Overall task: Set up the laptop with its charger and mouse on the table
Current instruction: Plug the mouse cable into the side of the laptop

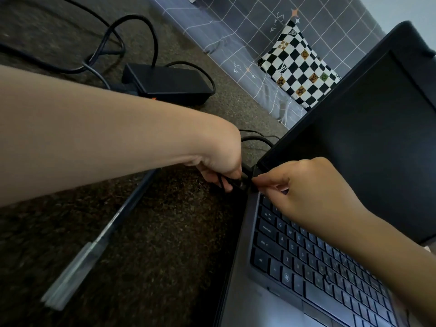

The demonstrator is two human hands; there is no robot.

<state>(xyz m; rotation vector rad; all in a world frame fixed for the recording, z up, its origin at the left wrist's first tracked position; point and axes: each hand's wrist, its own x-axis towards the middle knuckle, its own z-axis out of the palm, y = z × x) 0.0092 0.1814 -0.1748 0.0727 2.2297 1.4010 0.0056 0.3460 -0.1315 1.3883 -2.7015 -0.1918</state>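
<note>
An open dark laptop (pixel 313 263) fills the lower right, its screen (pixel 368 142) black. My left hand (pixel 221 161) is closed around the black charger plug and cable (pixel 257 138) right at the laptop's left rear corner. My right hand (pixel 306 192) rests over the keyboard's upper left, fingertips pinched at the same corner by the hinge. The black charger brick (pixel 169 83) lies on the dark carpet behind my left forearm, its cables looping away. Whether the plug sits in the port is hidden by my fingers. No mouse is in view.
A pen with a clear cap (pixel 99 246) lies on the carpet left of the laptop. A grey grid-patterned bedsheet (pixel 236 38) runs along the back, with a black-and-white checkered pouch (pixel 299 67) on it.
</note>
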